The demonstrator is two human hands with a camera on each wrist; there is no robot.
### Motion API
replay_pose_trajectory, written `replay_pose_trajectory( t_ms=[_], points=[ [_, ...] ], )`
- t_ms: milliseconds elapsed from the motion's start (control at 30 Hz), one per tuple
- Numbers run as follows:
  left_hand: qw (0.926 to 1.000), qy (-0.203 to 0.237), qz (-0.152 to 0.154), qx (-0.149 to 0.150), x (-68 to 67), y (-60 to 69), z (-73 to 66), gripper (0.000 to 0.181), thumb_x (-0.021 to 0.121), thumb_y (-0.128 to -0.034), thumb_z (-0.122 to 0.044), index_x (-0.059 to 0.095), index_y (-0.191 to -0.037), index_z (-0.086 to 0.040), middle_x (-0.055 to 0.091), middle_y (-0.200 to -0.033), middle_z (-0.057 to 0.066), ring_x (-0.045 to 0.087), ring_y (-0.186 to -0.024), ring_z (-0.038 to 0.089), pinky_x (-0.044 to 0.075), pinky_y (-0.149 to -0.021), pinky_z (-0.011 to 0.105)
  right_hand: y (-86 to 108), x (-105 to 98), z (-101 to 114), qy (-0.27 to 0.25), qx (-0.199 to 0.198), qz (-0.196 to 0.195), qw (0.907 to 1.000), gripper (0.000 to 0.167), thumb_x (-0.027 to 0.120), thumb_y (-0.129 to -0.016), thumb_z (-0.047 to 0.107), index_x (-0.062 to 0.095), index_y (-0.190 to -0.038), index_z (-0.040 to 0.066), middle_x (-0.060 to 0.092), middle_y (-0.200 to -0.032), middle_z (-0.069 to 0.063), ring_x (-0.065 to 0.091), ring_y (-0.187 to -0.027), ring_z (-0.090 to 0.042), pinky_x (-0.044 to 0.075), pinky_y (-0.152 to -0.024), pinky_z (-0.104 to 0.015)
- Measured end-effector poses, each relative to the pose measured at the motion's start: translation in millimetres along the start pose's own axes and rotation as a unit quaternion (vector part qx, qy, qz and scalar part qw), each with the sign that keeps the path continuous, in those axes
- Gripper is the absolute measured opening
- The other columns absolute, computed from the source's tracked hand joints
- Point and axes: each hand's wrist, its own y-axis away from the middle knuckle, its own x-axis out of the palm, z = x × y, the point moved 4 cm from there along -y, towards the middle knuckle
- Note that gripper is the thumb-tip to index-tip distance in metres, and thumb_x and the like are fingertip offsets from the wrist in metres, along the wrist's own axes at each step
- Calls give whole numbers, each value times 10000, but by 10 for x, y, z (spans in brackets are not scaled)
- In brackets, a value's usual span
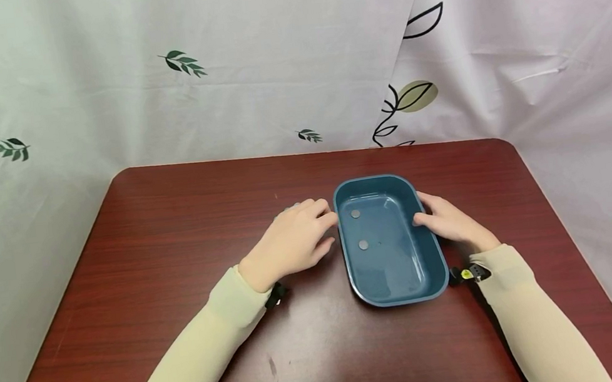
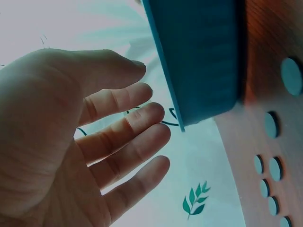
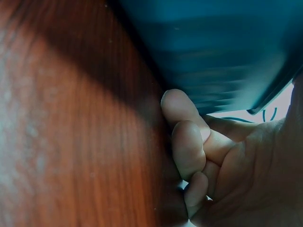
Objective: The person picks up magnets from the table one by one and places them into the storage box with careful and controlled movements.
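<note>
A blue rectangular plastic bin stands on the table, with one small round silver disc and another disc on its floor. My right hand grips the bin's right wall, thumb over the rim and fingers against the outside. Beside the left rim hovers my left hand, its fingers loosely bent and nothing between them. Several more discs lie on the tabletop in the left wrist view; in the head view the left hand hides most of them.
The dark red wood-grain table has rounded far corners. A pale curtain with leaf prints hangs behind it and along both sides. Each wrist carries a strapped black camera, such as the right wrist camera.
</note>
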Motion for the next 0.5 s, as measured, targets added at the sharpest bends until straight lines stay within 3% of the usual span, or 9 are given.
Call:
replay_pose_trajectory(
  t_ms=[133,367,500],
  points=[
    [9999,-79,65,-70,22,61,31,196,771,-890,-201,697,-1054,-122,582,-950,13,556,-833,213,507,-724,340,5,-2,3,24,-36,11,10000,562,582,-941,86,463,-1485,6,671,-1245,-231,696,-890,-111,571,-785,-262],
    [9997,-122,192,-123,98,155,58,160,765,-892,-204,652,-970,-120,552,-911,16,544,-788,193,450,-577,317,7,6,-10,80,0,18,10000,565,579,-949,84,454,-1495,8,666,-1257,-228,696,-913,-158,570,-794,-266],
    [9995,-156,242,-103,168,194,83,154,766,-881,-204,647,-940,-126,539,-884,6,551,-782,197,487,-634,323,9,1,-4,120,-26,19,9999,575,577,-949,84,445,-1503,6,664,-1261,-231,695,-915,-161,570,-793,-270]
  ],
)
